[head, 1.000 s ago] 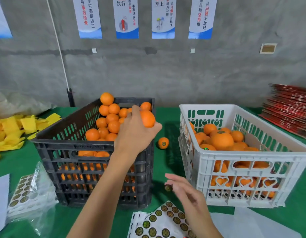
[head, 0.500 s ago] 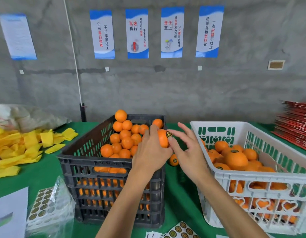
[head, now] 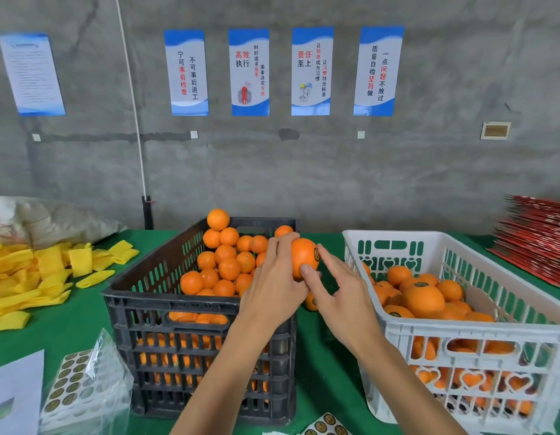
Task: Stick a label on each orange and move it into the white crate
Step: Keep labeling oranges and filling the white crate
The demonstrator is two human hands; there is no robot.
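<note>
The orange (head: pixel 303 257), label (head: pixel 316 254) on its right side, is held above the gap between the black crate (head: pixel 190 312) and white crate (head: pixel 460 334). The left hand (head: pixel 274 290) grip wraps it; the right hand (head: pixel 341 296), fingers spread, touches its underside. Labelling looks done; next, carry it right into the white crate.

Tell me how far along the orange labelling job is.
Done: the white crate already holds many oranges, some showing labels. In hand: the left hand holds an orange with a label on it; the right hand touches it. Left: the black crate remains heaped with oranges.
</note>
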